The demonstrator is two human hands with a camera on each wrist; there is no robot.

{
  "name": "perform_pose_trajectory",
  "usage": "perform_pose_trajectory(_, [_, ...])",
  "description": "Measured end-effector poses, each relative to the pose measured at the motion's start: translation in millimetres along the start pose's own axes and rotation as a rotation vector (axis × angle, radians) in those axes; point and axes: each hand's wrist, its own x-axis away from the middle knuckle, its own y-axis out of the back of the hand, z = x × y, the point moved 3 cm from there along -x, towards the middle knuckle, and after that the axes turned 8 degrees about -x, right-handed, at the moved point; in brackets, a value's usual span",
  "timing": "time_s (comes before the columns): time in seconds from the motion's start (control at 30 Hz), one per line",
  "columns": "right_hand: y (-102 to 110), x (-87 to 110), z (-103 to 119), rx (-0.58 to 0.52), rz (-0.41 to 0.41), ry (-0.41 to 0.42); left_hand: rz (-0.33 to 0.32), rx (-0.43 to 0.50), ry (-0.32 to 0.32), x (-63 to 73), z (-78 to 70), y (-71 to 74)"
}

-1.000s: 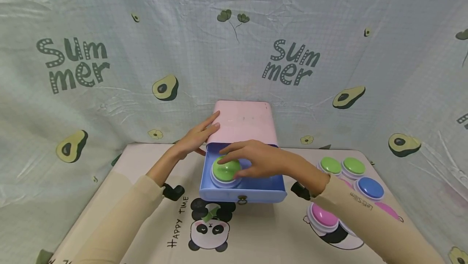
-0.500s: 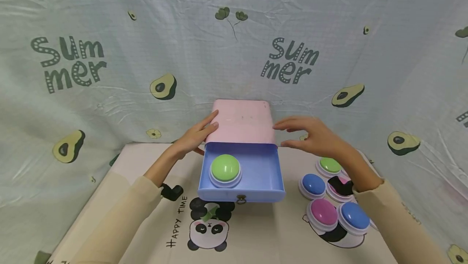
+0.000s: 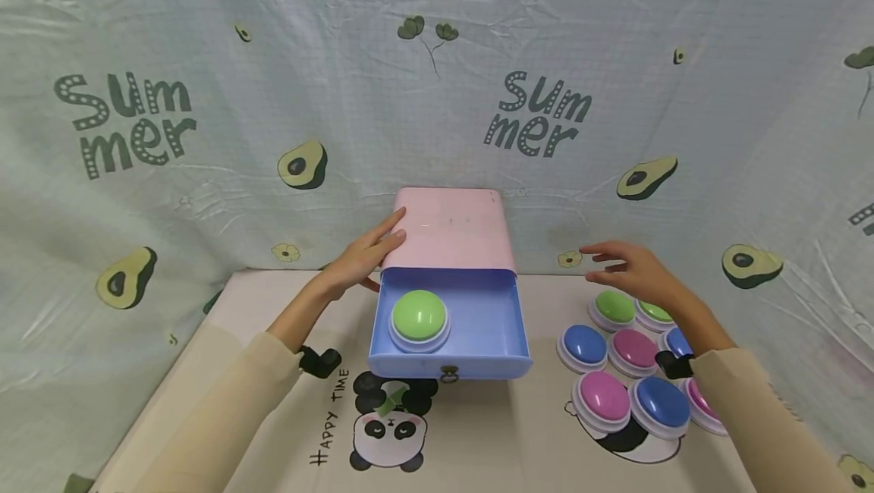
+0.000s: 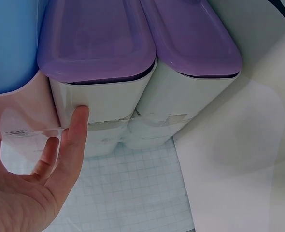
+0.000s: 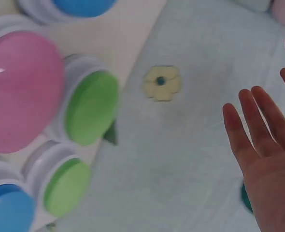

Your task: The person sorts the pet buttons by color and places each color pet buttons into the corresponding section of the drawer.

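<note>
A small drawer cabinet has a pink top housing (image 3: pixel 451 227) with its blue drawer (image 3: pixel 486 318) pulled out. One green dome push button (image 3: pixel 419 315) with a white base sits in the drawer's left part. My left hand (image 3: pixel 358 262) rests its straight fingers against the cabinet's left side. In the left wrist view, a fingertip touches a white housing (image 4: pixel 104 101) with a purple drawer front (image 4: pixel 96 43). My right hand (image 3: pixel 635 273) holds nothing, fingers loosely bent, near the table's back right. Below it are green push buttons (image 3: pixel 614 306), blue ones (image 3: pixel 585 344) and pink ones (image 3: pixel 633 347).
More push buttons, such as a pink one (image 3: pixel 604 396) and a blue one (image 3: pixel 661 402), stand close together at the right of the table (image 3: pixel 519 432). A printed curtain (image 3: pixel 382 114) hangs right behind the cabinet. The drawer front has a small ring pull (image 3: pixel 449 373).
My right hand has let go of the green push button inside the drawer and moved right, past the cabinet, to above the other buttons. The left hand stays at the cabinet.
</note>
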Motion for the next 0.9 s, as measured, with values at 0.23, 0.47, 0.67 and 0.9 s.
perform_pose_trajectory(0.23, [-4, 6.9, -42, 0.002, 0.029, -0.140, -0.004, 0.002, -0.007, 0.7, -1.2, -0.5])
perform_pose_trajectory(0.47, [-16, 14.8, -76, 0.047, 0.078, -0.251, -0.009, -0.010, -0.025, 2.8, -4.0, -1.6])
perform_pose_trajectory(0.67, [-25, 23.2, -86, 0.070, 0.113, -0.323, -0.008, -0.008, -0.016, 3.3, -2.7, -2.6])
perform_pose_trajectory(0.9, [-31, 26.0, -88, 0.098, 0.125, -0.317, -0.016, -0.012, -0.021, 2.7, -2.6, -2.0])
